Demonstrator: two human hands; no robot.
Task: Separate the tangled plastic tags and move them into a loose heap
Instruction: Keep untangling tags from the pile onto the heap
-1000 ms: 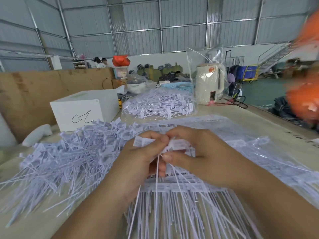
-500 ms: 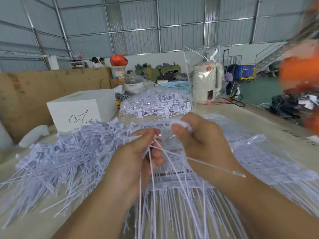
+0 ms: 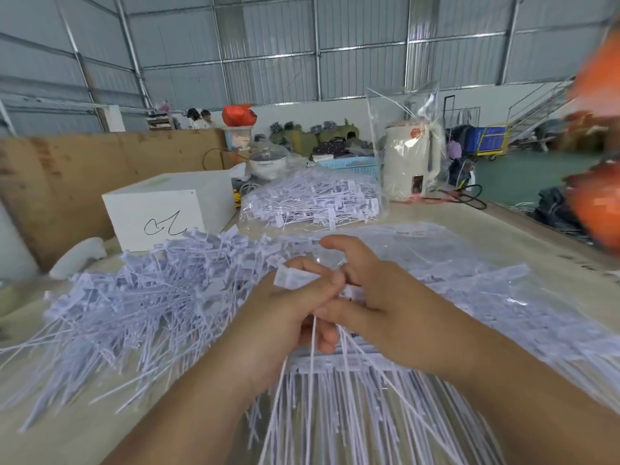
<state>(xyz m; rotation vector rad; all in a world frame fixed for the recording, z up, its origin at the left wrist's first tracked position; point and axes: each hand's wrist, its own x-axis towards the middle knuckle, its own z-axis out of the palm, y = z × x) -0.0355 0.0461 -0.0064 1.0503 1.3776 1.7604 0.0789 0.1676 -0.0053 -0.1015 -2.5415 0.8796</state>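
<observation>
A bundle of white plastic tags [image 3: 339, 394] still joined on a strip lies in front of me, its thin tails fanning toward me. My left hand [image 3: 285, 317] grips a few tags by their flat heads [image 3: 290, 278], the tails hanging down from it. My right hand [image 3: 379, 297] meets the left, thumb and fingers pinching at the same tags, forefinger raised. A loose heap of separated tags [image 3: 141, 303] spreads over the table to the left.
A white box [image 3: 167, 209] stands behind the heap. A clear bag of tags [image 3: 312, 199] lies further back, with a cream kettle [image 3: 409, 162] in plastic wrap beside it. More tags in plastic [image 3: 486, 283] lie to the right. A blurred orange shape [image 3: 597, 196] fills the right edge.
My hands had drawn apart, pulling a tag free; now they are back together over the bundle, both holding the tag heads.
</observation>
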